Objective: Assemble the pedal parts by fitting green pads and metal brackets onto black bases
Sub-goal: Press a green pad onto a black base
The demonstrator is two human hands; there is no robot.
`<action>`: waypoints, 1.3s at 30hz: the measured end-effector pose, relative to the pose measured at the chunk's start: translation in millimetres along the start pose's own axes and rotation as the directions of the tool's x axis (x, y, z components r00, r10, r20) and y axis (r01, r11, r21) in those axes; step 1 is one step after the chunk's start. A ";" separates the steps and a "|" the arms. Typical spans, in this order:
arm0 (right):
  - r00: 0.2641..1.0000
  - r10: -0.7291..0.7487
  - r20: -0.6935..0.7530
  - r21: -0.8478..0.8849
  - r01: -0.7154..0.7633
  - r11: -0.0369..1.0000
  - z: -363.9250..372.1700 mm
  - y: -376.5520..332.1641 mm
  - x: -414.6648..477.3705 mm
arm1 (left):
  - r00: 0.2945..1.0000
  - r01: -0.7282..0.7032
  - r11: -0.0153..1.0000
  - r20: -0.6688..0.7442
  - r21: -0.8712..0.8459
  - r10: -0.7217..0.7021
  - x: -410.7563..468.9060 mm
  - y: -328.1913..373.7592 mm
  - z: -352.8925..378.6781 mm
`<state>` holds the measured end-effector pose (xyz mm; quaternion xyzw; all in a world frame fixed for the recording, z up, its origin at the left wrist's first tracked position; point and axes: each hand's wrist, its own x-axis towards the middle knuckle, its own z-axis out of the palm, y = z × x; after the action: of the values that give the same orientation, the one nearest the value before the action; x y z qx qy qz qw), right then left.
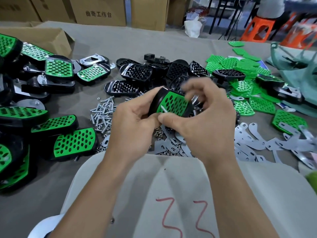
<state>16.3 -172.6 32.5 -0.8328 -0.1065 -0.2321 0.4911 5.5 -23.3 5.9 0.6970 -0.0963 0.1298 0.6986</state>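
I hold a pedal [171,102], a black base with a green perforated pad fitted on it, above the table's middle. My left hand [132,124] grips its near left end. My right hand [202,117] pinches a silver screw [164,109] that sticks into the pad's near edge; its upper fingers are blurred. Bare black bases [137,71] lie heaped just behind. Loose green pads [248,74] spread to the right. Flat metal brackets [257,140] lie at the near right.
Finished pedals [73,141] pile up along the left. Loose screws [103,112] and nuts [158,134] lie under my hands. Cardboard boxes [101,11] stand at the back and far left. A teal bag [295,69] sits at the right edge; an orange stool [257,30] stands beyond the table.
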 end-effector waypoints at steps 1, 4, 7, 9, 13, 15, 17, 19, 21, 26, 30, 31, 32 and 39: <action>0.996 -0.059 0.061 -0.044 0.061 0.997 -2.6 1.9 1.8 | 0.999 -0.006 0.999 0.036 -0.033 0.008 -0.1 2.9 -2.7; 0.930 -0.010 0.367 0.063 -0.014 0.998 -5.3 7.0 4.3 | 0.999 -0.003 1.000 0.050 -0.010 0.004 -2.4 5.6 -8.5; 0.926 0.095 0.364 0.163 -0.164 0.973 4.1 10.0 0.0 | 0.982 0.103 0.993 -0.154 -0.058 -0.111 -0.3 1.8 -6.0; 0.937 0.175 0.303 0.334 -0.277 0.901 10.6 10.7 -3.0 | 0.953 0.181 0.967 -0.212 -0.179 -0.218 0.6 2.4 -1.3; 0.911 0.290 0.292 0.486 -0.403 0.776 18.3 10.4 -5.9 | 0.932 0.293 0.922 -0.137 -0.253 -0.334 -0.2 3.9 1.8; 0.902 0.325 0.283 0.529 -0.430 0.732 19.2 10.0 -6.6 | 0.933 0.291 0.909 -0.123 -0.298 -0.339 -0.6 5.3 3.4; 0.899 0.323 0.296 0.569 -0.438 0.696 18.9 11.9 -6.5 | 0.939 0.250 0.925 -0.160 -0.285 -0.303 -1.2 7.0 5.9; 0.894 0.290 0.341 0.592 -0.443 0.673 18.7 13.6 -6.4 | 0.945 0.217 0.949 -0.197 -0.228 -0.263 -2.3 5.8 6.8; 0.888 0.260 0.378 0.584 -0.447 0.678 17.3 16.7 -4.7 | 0.948 0.192 0.964 -0.220 -0.186 -0.231 -3.2 2.9 5.8; 0.820 0.280 0.499 0.361 -0.490 0.793 11.4 20.5 1.6 | 0.942 0.191 0.971 -0.252 -0.144 -0.223 -3.7 -1.2 5.3; 0.948 0.279 0.153 0.264 -0.312 0.913 22.8 18.4 -1.9 | 0.916 0.242 0.960 -0.291 -0.143 -0.274 3.9 -5.5 9.1; 0.970 0.238 0.052 0.211 -0.243 0.947 24.6 18.2 -3.2 | 0.910 0.247 0.957 -0.304 -0.149 -0.282 4.9 -6.8 9.7; 0.985 0.169 -0.044 0.127 -0.162 0.979 25.5 17.8 -4.7 | 0.904 0.254 0.955 -0.314 -0.150 -0.290 5.0 -7.6 10.2; 0.989 0.006 -0.145 -0.032 -0.010 0.999 36.8 12.2 -11.7 | 0.903 0.217 0.970 -0.355 -0.106 -0.241 4.5 -9.7 9.6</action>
<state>21.4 -146.1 2.2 -0.8220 -0.0633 -0.2918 0.4850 13.3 -32.6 -1.8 0.6443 0.1137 0.1709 0.7367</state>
